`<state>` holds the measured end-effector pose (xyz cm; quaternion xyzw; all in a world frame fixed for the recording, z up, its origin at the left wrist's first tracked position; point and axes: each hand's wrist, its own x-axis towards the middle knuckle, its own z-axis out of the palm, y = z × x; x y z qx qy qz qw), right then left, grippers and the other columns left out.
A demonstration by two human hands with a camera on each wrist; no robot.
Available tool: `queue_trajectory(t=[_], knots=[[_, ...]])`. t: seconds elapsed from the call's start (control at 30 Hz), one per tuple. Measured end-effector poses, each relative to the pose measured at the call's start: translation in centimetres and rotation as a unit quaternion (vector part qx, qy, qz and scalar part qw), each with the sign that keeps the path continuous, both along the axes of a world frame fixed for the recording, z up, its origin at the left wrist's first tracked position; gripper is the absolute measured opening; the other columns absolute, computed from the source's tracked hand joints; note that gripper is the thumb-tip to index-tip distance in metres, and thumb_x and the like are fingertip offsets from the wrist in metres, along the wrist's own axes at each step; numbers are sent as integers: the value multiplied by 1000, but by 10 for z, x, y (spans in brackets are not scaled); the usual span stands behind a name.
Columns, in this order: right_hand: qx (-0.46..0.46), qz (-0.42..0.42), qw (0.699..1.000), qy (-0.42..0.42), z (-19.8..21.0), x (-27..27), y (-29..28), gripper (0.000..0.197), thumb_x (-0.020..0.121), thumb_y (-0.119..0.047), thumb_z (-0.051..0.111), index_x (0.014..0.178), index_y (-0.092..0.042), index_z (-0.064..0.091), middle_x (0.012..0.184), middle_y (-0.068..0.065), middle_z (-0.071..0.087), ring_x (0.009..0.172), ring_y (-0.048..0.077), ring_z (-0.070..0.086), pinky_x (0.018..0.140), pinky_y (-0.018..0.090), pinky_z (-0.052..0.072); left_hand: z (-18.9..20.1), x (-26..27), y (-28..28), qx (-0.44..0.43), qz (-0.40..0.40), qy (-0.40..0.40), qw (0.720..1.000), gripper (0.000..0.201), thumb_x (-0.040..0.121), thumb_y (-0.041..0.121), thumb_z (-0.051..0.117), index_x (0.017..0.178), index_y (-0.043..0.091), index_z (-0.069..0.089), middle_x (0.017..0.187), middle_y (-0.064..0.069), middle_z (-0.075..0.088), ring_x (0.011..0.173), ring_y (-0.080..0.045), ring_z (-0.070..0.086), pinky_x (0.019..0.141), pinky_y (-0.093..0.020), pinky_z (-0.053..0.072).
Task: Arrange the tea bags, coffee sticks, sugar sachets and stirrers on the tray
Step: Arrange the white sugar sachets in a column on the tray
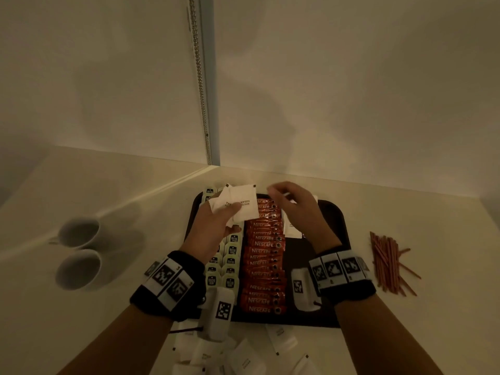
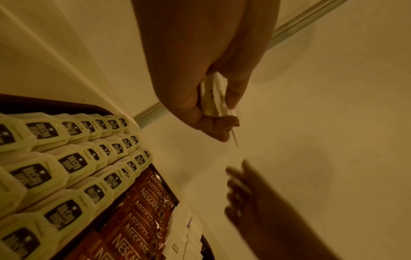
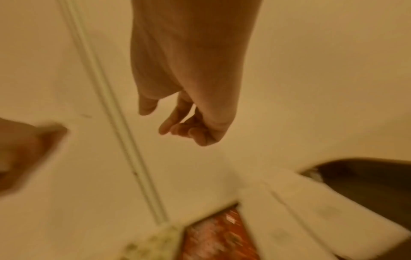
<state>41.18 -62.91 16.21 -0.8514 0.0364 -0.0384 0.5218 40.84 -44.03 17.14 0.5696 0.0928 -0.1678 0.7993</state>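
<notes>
My left hand [image 1: 230,212] grips a small bundle of white sugar sachets [image 1: 239,203] above the far end of the dark tray [image 1: 332,220]; the left wrist view shows the bundle [image 2: 214,98] pinched edge-on. My right hand [image 1: 281,194] hovers just right of it with loosely curled fingers, and it is empty in the right wrist view [image 3: 177,123]. On the tray lie columns of tea bags [image 1: 231,255], a row of red Nescafe coffee sticks [image 1: 263,263] and a few sugar sachets [image 1: 292,228]. A heap of red stirrers [image 1: 387,263] lies on the table right of the tray.
Several loose sugar sachets [image 1: 243,358] lie on the table in front of the tray. Two white cups [image 1: 78,232] [image 1: 78,269] stand at the left. Walls close in behind the tray, meeting at a corner.
</notes>
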Motion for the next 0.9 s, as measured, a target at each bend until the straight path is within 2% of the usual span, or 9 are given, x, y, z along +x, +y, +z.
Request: queue_trajectory(t=[0.13, 0.23, 0.3, 0.37, 0.43, 0.53, 0.6, 0.7, 0.9], knots=[[-13, 60, 997, -40, 20, 8, 28, 10, 86, -27, 65, 94, -24, 70, 86, -11, 65, 73, -3, 56, 66, 10, 44, 2, -4, 0, 5, -10, -22, 1000, 20, 90, 5, 59, 102, 21, 61, 87, 2, 67, 77, -10, 65, 51, -20, 50], [48, 45, 998, -11, 20, 7, 30, 5, 88, -18, 63, 86, -18, 68, 80, -5, 65, 70, 9, 59, 66, 22, 50, 4, -4, 4, -59, 6, 6, 998, 18, 96, 15, 51, 107, 23, 63, 100, -1, 69, 90, -15, 65, 58, -24, 54], [164, 25, 986, 28, 21, 3, 27, 5, 90, -12, 59, 88, -10, 62, 79, 4, 64, 68, 16, 59, 64, 24, 51, 4, -3, 8, -105, 23, 1, 994, 19, 97, 16, 49, 108, 23, 63, 103, -2, 69, 93, -16, 64, 65, -26, 56], [322, 5, 943, 86, 22, -2, 28, 1, 90, -5, 56, 89, -4, 55, 87, 12, 66, 73, 17, 64, 68, 24, 56, 7, -4, 9, -117, 15, -33, 993, 19, 92, 13, 55, 107, 22, 62, 99, -1, 70, 87, -14, 64, 66, -23, 54], [413, 6, 901, 130, 22, -9, 31, 5, 89, -1, 54, 94, -3, 53, 94, 16, 66, 79, 19, 68, 71, 25, 57, 7, -4, 8, -84, 3, -68, 994, 23, 87, 9, 62, 108, 21, 61, 97, -1, 69, 86, -14, 63, 64, -23, 52], [355, 38, 920, 163, 15, -19, 37, 19, 89, -5, 56, 107, -8, 59, 101, 11, 67, 88, 21, 65, 78, 32, 53, 4, -3, 5, -7, 24, -100, 995, 21, 88, 5, 63, 97, 24, 64, 92, -1, 70, 79, -12, 64, 59, -23, 48], [296, 57, 937, 176, 10, -24, 39, 21, 88, -9, 60, 109, -14, 61, 106, 12, 67, 96, 32, 63, 86, 42, 51, 3, -3, 4, 30, 39, -113, 992, 19, 87, 4, 64, 92, 23, 66, 86, -3, 70, 74, -13, 63, 56, -23, 47], [253, 85, 947, 181, 6, -28, 38, 33, 83, -17, 66, 115, -11, 61, 110, 17, 66, 105, 44, 59, 94, 55, 47, 6, -6, 5, 55, 15, -129, 990, 18, 84, 2, 66, 96, 16, 67, 83, -1, 70, 67, -7, 65, 52, -17, 45], [221, 81, 962, 135, 15, -32, 39, 29, 86, -16, 65, 114, -16, 61, 108, 11, 68, 99, 33, 65, 85, 40, 55, 2, -8, 6, 78, 14, -126, 989, 21, 83, 2, 68, 98, 17, 66, 84, -1, 68, 70, -9, 61, 53, -20, 46]])
